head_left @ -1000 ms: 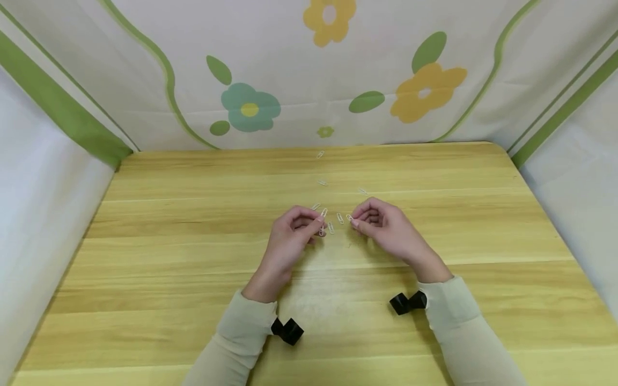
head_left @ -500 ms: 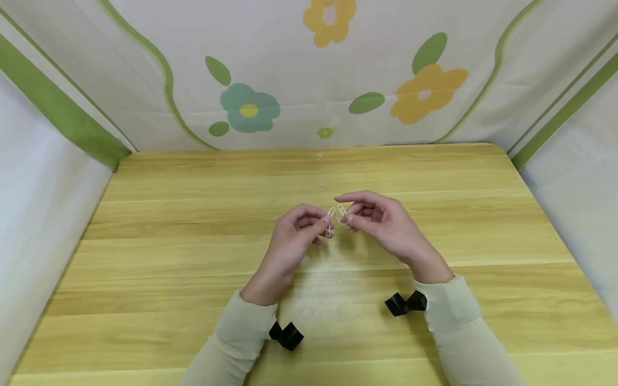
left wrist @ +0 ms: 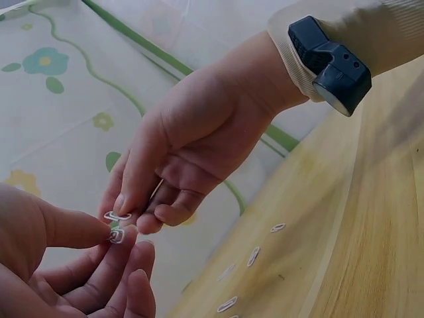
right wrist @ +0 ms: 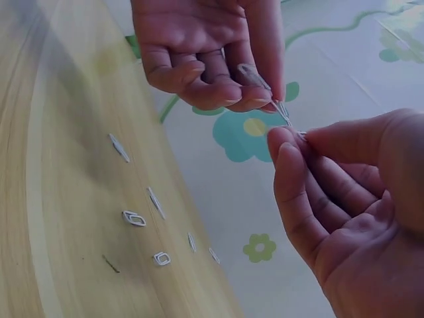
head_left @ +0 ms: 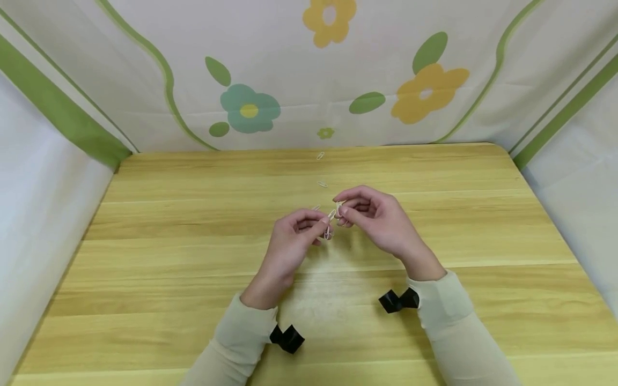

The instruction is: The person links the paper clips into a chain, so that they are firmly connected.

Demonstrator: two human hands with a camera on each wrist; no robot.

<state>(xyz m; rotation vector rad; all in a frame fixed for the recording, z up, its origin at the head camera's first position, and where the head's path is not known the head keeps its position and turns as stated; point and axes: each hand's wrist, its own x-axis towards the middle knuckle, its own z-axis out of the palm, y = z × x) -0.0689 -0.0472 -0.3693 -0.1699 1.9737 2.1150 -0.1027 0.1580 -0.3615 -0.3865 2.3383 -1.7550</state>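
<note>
My left hand [head_left: 292, 241] pinches a white paper clip [head_left: 332, 214] between thumb and forefinger. A second paper clip [head_left: 327, 234] hangs linked below it. Close beside it on the right, my right hand [head_left: 381, 225] pinches another paper clip [head_left: 339, 208] by thumb and fingertips, its forefinger arched over the top. In the left wrist view, the right hand's clip [left wrist: 117, 216] sits just above the clip [left wrist: 117, 236] in the left fingertips. The right wrist view shows the hanging clip [right wrist: 254, 75] against the left fingers; fingertips partly cover the clips between the hands.
Loose paper clips lie on the wooden table [head_left: 169, 257]: one near the back edge [head_left: 321, 155], another clip [head_left: 322, 184] nearer, and one [head_left: 316, 207] behind the left hand. Several more show in the right wrist view, including a clip [right wrist: 134, 218]. A flowered curtain [head_left: 289, 69] hangs behind.
My right hand has brought its paper clip leftward and up to the left hand's clips, and its clip has turned more upright. My left hand has shifted slightly right.
</note>
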